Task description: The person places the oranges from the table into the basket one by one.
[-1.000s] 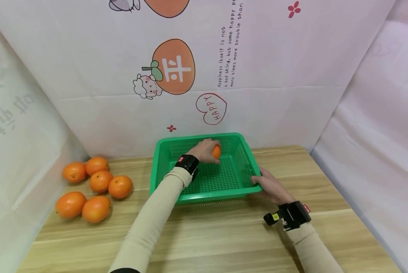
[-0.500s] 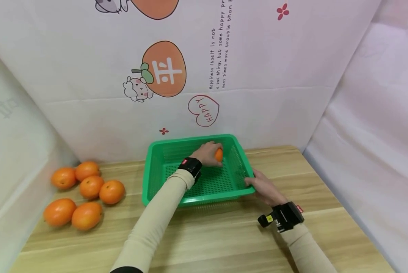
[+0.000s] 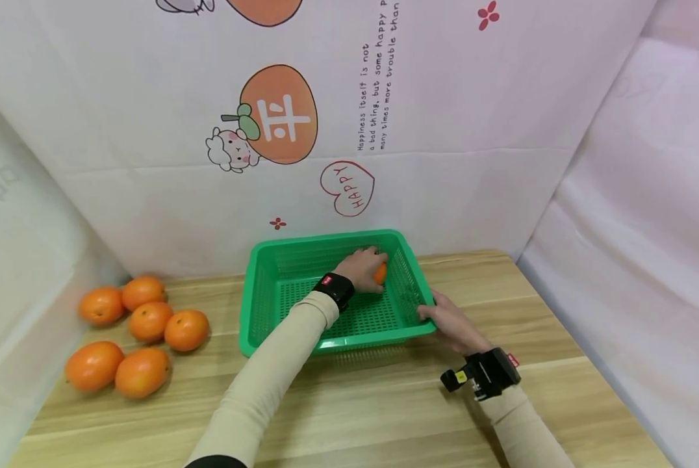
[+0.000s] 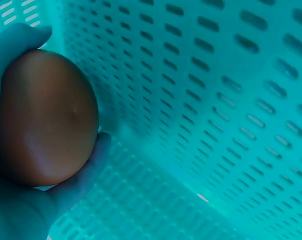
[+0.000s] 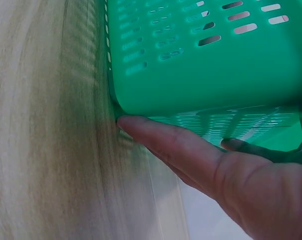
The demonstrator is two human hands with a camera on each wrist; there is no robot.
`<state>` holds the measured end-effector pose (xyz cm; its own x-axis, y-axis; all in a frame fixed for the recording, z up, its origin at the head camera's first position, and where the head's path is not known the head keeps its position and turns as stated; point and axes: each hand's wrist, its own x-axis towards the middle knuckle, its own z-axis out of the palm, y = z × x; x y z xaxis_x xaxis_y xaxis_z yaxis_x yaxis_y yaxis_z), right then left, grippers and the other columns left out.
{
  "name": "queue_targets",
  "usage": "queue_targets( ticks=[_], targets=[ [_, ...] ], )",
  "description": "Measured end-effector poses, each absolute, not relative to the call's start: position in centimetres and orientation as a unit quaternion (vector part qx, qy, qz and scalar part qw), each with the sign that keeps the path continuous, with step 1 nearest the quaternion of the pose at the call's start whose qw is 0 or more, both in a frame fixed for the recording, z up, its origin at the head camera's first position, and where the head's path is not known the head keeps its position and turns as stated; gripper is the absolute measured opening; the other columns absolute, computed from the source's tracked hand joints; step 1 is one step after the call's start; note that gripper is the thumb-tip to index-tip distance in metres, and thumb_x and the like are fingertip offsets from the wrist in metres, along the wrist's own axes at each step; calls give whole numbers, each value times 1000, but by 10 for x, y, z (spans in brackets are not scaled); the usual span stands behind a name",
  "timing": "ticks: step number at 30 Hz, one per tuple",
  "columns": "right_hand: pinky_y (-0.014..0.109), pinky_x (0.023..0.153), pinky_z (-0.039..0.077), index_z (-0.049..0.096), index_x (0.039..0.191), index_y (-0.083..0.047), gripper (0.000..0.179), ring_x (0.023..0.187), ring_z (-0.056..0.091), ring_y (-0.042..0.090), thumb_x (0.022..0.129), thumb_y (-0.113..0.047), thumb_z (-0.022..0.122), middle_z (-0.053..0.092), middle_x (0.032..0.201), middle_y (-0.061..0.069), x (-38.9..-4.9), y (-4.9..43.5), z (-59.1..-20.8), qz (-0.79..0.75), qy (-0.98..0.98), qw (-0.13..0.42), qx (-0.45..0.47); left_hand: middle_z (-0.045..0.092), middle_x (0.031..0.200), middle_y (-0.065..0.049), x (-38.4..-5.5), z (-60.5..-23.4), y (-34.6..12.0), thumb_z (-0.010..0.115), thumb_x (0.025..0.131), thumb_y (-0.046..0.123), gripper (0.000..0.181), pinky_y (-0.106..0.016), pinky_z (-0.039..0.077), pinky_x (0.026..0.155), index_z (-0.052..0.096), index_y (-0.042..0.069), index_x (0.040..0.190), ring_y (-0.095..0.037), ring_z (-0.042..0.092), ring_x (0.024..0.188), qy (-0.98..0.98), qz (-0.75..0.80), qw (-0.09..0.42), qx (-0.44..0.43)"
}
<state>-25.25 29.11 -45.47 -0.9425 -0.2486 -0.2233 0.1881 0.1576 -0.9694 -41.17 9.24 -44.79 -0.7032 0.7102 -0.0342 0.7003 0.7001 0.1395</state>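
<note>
A green plastic basket (image 3: 338, 342) with slotted walls stands at the middle of the table, against the back wall. Inside it, toward the right back, my left hand (image 3: 361, 268) grips an orange (image 3: 380, 273). The left wrist view shows the orange (image 4: 48, 117) between thumb and fingers, close to the basket's slotted wall. My right hand (image 3: 456, 323) holds the basket's front right corner, thumb over the rim. In the right wrist view the fingers of that hand (image 5: 190, 155) lie along the basket's outer side (image 5: 205, 90), fingertips down near the table.
Several more oranges (image 3: 151, 322) lie in a loose group on the wooden table (image 3: 384, 409), left of the basket. A printed white cloth (image 3: 443, 195) rises behind, and white cloth also hangs at both sides.
My left hand has moved slightly right and down inside the basket with the orange. The right hand keeps its hold on the corner. The head view has shifted a little.
</note>
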Motion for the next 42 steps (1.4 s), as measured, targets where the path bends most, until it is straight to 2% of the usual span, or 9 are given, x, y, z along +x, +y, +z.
queue_targets(
  ticks=[13,25,29,33,42],
  targets=[
    [30,92,53,14,168,-5,80,124,53,36,93,0,43,36,156,33,-253,294,-450,-648,744,163,-29,59,139,-15,-400,-457,109,77,92,47,76,-36,63,82,48,13,154,-32,65,115,920,-11,-32,390],
    [29,94,51,8,169,-8,83,132,49,38,94,0,42,31,162,32,-252,293,-450,-653,736,172,-40,56,146,-17,-401,-456,107,76,93,49,76,-37,62,85,47,14,154,-33,65,118,926,-3,-6,378],
    [28,93,51,7,170,-10,82,135,49,40,96,0,41,30,165,31,-251,294,-452,-653,737,172,-37,56,146,-16,-399,-456,106,77,92,51,77,-37,62,84,48,15,154,-32,64,120,924,-11,-17,382],
    [29,92,52,8,169,-8,81,131,52,39,96,0,42,31,162,33,-251,294,-453,-652,737,172,-42,55,148,-16,-397,-457,106,76,90,57,81,-38,64,85,47,16,154,-33,61,128,924,-34,-34,380],
    [30,90,54,9,169,-9,82,128,54,40,95,-1,42,31,162,34,-250,294,-455,-653,736,176,-37,51,153,-13,-396,-457,107,73,88,68,90,-46,63,92,43,18,157,-33,54,141,925,-74,-44,370]
  ],
)
